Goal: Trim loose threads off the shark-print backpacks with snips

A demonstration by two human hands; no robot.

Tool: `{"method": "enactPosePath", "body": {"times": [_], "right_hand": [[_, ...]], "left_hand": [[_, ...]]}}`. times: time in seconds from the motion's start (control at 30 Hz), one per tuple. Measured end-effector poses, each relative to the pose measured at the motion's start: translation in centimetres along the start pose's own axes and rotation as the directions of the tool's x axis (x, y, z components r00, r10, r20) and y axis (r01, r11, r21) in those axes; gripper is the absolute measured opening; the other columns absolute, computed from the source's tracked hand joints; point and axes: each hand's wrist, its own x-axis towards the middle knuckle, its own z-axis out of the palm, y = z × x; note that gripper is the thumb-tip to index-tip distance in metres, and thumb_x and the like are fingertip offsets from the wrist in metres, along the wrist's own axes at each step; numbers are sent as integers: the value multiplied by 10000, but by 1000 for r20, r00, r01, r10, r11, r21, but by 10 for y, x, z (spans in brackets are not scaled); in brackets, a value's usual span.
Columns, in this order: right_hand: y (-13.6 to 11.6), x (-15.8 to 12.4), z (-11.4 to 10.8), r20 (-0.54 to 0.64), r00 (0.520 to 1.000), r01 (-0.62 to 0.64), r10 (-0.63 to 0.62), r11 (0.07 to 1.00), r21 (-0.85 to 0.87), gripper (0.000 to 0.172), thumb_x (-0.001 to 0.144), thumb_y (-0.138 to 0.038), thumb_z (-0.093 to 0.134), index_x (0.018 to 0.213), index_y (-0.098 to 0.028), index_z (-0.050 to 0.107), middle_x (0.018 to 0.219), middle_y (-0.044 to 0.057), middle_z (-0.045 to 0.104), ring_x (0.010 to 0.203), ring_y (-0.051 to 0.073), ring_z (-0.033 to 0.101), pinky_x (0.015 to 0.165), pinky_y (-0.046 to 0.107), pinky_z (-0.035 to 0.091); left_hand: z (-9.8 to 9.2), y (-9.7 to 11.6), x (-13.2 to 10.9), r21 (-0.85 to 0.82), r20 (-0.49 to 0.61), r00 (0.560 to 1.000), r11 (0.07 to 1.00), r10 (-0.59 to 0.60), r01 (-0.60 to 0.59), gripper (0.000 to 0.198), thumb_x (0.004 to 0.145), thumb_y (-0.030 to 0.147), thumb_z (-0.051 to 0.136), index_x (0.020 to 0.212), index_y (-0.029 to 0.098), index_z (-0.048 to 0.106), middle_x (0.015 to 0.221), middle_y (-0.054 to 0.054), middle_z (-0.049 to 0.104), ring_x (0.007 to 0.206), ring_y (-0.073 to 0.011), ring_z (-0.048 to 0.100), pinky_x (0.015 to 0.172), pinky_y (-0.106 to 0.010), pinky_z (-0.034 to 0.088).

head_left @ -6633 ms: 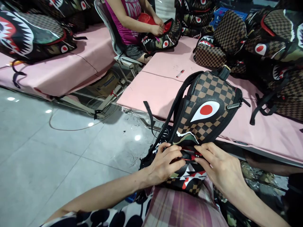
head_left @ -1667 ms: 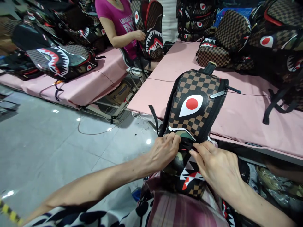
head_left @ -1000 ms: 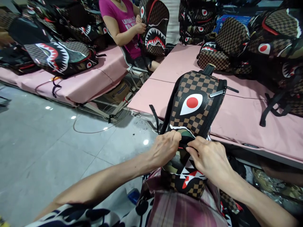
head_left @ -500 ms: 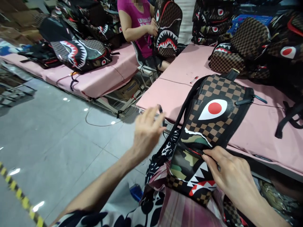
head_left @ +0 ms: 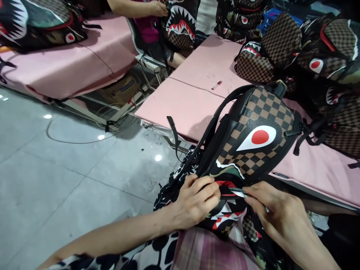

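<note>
A backpack (head_left: pixel 253 112) with brown-and-black checks, a red-and-white eye and shark teeth leans upright between my lap and the table edge. Its front pocket gapes a little, showing a red lining (head_left: pixel 225 183). My left hand (head_left: pixel 198 200) has its fingers curled over the left end of that pocket, gripping the edge. At the right end of the opening, my right hand (head_left: pixel 277 210) is closed on a small silver pointed tool, which looks like thread snips (head_left: pixel 238 192). The tip points left into the pocket opening; most of the tool is hidden by my fingers.
The pink-covered table (head_left: pixel 180 101) holds a red pen (head_left: pixel 216 85) and a pile of similar backpacks (head_left: pixel 281 45) at right. Across the aisle, a co-worker's arm (head_left: pixel 137 8) reaches to another shark backpack (head_left: pixel 182 26). A loose strap (head_left: pixel 174 135) hangs at the table's corner.
My left hand has come down and right from the air onto the pocket's edge. The pocket is opened wider, and a silver tip now shows in my right hand. The view has shifted.
</note>
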Motion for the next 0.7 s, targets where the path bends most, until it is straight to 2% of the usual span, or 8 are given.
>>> {"method": "enactPosePath", "body": {"times": [0.07, 0.23, 0.33, 0.43, 0.47, 0.53, 0.6, 0.7], "right_hand": [[-1, 6, 0, 51, 999, 4, -2, 999, -32, 231, 892, -238, 423, 940, -209, 647, 794, 24, 658, 579, 113, 630, 515, 202, 487], [-6, 19, 7, 61, 998, -9, 13, 998, -68, 255, 898, -248, 418, 919, -205, 669, 716, 24, 638, 547, 109, 618, 478, 190, 460], [-5, 19, 6, 39, 999, -13, 9, 994, 104, 224, 883, -208, 452, 973, -209, 658, 753, 29, 643, 599, 112, 618, 523, 196, 476], [1, 14, 2, -148, 983, -55, 107, 946, 319, 234, 832, -192, 548, 1037, -252, 642, 907, 33, 665, 794, 151, 631, 663, 238, 506], [4, 12, 1, -236, 950, -100, 205, 914, 392, 230, 814, -204, 578, 1024, -265, 650, 931, 30, 666, 836, 164, 625, 687, 252, 505], [13, 9, 1, -351, 827, -172, 439, 792, 585, 191, 795, -246, 609, 975, -263, 670, 892, 31, 664, 776, 157, 614, 620, 249, 491], [27, 8, 1, -350, 705, -129, 616, 598, 791, 184, 778, -290, 631, 946, -228, 673, 797, 31, 631, 596, 97, 545, 487, 209, 421], [61, 0, 4, -303, 601, 25, 739, 362, 932, 280, 722, -329, 687, 947, -167, 651, 633, -28, 483, 452, 19, 357, 395, 155, 281]], "left_hand": [[-2, -1, 6, 26, -65, 997, 998, 51, -49, 229, 881, 122, 416, 828, 232, 610, 885, 48, 684, 928, -138, 547, 842, -323, 310], [-5, -9, 10, -1, -93, 992, 996, 84, -84, 182, 863, 130, 466, 797, 207, 617, 850, 38, 683, 939, -134, 538, 823, -307, 330], [-5, -12, 10, -4, -93, 994, 998, 61, -61, 111, 859, 223, 522, 814, 204, 622, 839, 37, 678, 909, -135, 531, 833, -317, 334], [-5, -16, 25, 9, -122, 992, 1000, 17, -16, 114, 803, 323, 605, 769, 215, 616, 801, 35, 653, 911, -158, 524, 881, -361, 333], [-4, -18, 33, 13, -150, 989, 1000, -7, 9, 109, 782, 321, 627, 751, 217, 612, 807, 24, 640, 950, -177, 518, 901, -384, 338], [-4, -28, 56, 9, -196, 976, 995, -92, 95, 114, 752, 304, 655, 806, 213, 612, 924, -18, 612, 1064, -227, 484, 919, -423, 369], [-6, -45, 79, -28, -186, 958, 976, -217, 215, 299, 742, 313, 660, 1006, 195, 581, 1136, -80, 538, 1159, -262, 437, 914, -429, 416], [-15, -90, 101, -94, -52, 918, 917, -394, 389, 593, 742, 381, 643, 1260, 195, 422, 1296, -111, 439, 1176, -273, 445, 914, -436, 447]]}}
